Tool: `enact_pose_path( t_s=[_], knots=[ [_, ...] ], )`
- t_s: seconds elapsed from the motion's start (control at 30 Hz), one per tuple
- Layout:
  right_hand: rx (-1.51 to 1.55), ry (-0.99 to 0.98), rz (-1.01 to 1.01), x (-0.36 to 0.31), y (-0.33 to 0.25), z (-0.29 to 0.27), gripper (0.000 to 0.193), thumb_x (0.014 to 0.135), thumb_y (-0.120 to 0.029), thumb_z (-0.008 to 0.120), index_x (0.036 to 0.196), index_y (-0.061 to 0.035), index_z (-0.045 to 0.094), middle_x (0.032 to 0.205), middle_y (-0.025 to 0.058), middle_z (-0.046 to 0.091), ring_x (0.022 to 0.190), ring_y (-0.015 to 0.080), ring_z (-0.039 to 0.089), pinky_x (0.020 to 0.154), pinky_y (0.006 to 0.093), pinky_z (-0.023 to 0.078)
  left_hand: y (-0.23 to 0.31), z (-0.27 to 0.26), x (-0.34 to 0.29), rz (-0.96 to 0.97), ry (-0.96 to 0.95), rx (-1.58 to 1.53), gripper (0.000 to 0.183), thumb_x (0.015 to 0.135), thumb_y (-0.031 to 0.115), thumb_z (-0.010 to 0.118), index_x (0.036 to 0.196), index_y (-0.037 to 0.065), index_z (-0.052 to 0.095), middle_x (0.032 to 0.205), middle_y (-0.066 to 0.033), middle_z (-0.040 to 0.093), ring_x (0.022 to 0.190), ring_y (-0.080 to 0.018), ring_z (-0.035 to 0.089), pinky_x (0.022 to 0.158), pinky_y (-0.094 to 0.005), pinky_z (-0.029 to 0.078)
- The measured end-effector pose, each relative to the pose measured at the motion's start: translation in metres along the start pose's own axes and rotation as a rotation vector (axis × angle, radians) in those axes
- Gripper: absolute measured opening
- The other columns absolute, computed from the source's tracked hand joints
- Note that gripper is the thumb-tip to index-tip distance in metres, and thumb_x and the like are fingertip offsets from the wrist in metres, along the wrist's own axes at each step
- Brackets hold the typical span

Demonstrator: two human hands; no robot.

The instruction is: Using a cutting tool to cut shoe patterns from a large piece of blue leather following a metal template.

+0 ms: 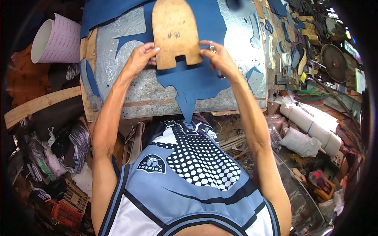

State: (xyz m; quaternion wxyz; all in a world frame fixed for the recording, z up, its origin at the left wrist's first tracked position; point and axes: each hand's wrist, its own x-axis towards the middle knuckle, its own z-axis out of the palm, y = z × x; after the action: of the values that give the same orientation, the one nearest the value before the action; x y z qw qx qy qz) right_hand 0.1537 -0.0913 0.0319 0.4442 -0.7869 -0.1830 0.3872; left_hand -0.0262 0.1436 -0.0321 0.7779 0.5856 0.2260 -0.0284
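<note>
A tan, stiff pattern board with a rounded top, a square notch at its lower edge and handwriting on its face is between my two hands. My left hand grips its left edge with fingers and thumb. On the opposite edge, my right hand pinches the board near its lower corner; rings show on its fingers. Something small and dark shows beneath the right palm, too unclear to name. Under the board spreads a blue sheet of leather or similar material with irregular cut edges, one pointed tip hanging over the table's near edge.
The worktable has a scratched grey metal top. Blue offcuts lie at its sides. Scissors, tape rolls and scraps sit on a side bench at right. A pink-printed white roll stands left; wrapped rolls lie lower right, near a fan.
</note>
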Motion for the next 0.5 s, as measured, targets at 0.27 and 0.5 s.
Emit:
enact_pose_path(
  t_s=[0.27, 0.5],
  knots=[
    [0.148, 0.075, 0.037, -0.006, 0.025, 0.002, 0.054, 0.090, -0.021, 0.071, 0.138, -0.0033, 0.053, 0.074, 0.0023, 0.059, 0.048, 0.0083, 0.048, 0.043, 0.0245, 0.040, 0.003, 0.002, -0.008, -0.015, -0.003, 0.142, 0.033, 0.099, 0.027, 0.061, 0.123, 0.004, 0.064, 0.095, -0.0004, 0.069, 0.081, -0.0076, 0.064, 0.078, -0.0260, 0.054],
    [0.249, 0.213, -0.298, -0.007, -0.015, -0.067, 0.070, 0.087, -0.024, 0.077, 0.145, -0.0017, 0.044, 0.104, 0.0144, 0.070, 0.048, 0.0041, 0.048, 0.043, 0.0188, 0.040, 0.118, -0.013, 0.008, 0.187, -0.252, 0.807, 0.044, 0.098, 0.040, 0.058, 0.127, 0.007, 0.066, 0.117, -0.0077, 0.069, 0.112, -0.0147, 0.061, 0.094, -0.0338, 0.050]
  ],
)
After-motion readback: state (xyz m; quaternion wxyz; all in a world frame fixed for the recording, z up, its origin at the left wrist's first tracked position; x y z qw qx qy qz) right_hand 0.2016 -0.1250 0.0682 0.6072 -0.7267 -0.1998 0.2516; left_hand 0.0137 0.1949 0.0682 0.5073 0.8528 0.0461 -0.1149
